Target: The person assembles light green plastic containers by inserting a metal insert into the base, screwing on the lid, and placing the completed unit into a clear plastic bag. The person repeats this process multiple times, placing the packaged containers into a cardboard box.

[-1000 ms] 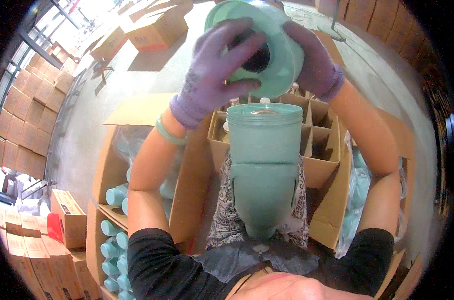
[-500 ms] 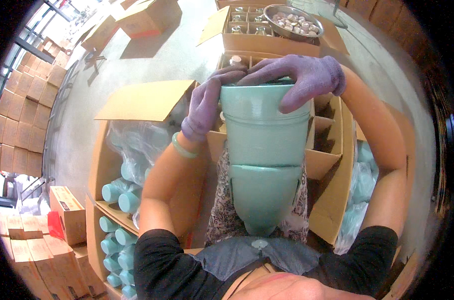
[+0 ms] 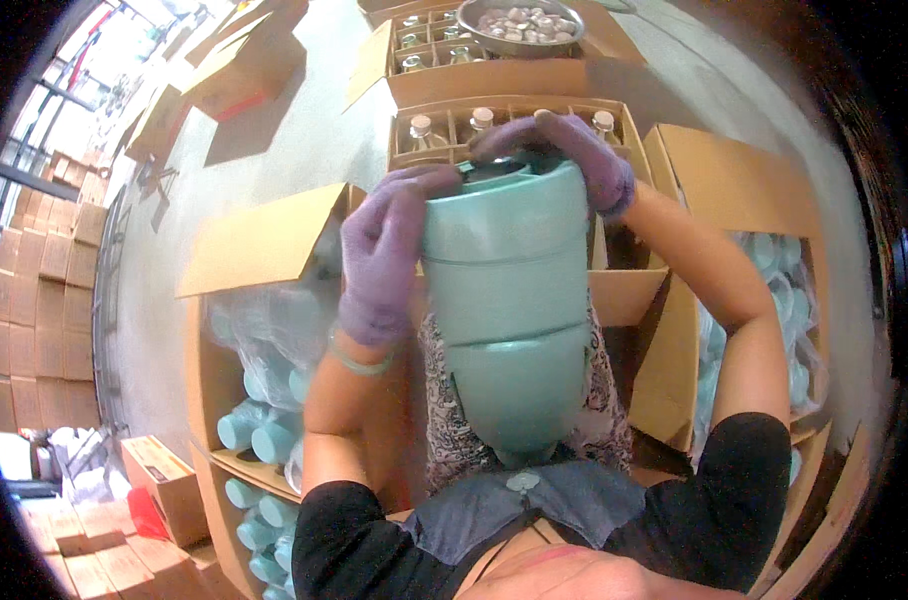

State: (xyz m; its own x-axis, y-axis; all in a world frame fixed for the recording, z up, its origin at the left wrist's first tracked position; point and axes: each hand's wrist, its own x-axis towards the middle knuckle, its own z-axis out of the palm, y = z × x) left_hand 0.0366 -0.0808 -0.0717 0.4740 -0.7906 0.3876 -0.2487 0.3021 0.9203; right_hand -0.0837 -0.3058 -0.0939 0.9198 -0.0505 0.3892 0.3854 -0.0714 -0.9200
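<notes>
A large teal rounded housing (image 3: 509, 290), looking like a machine's casing, stands upright in front of me, with dark parts showing at its far end. My left hand (image 3: 384, 250), in a purple glove with dark fingertips, bends its fingers at the housing's far left edge. Opposite it, my right hand (image 3: 594, 165), gloved alike, curls over the far right edge. Both hands look closed, but what their fingertips grip is hidden behind the housing. Just beyond, a divided carton (image 3: 444, 105) holds clear glass bottles with pale caps, one bottle (image 3: 422, 130) near my left fingers.
A steel bowl (image 3: 524, 48) of pale caps rests on another divided carton (image 3: 474, 85) of bottles. Open cartons with bagged teal caps stand at my left (image 3: 202, 370) and right (image 3: 754, 190). Stacked brown cartons (image 3: 49, 290) line the far left.
My view has shifted, so the floor items sit differently. Both hands have moved apart; the left slid to the housing's left side, the right drew back. More bottles beyond now show.
</notes>
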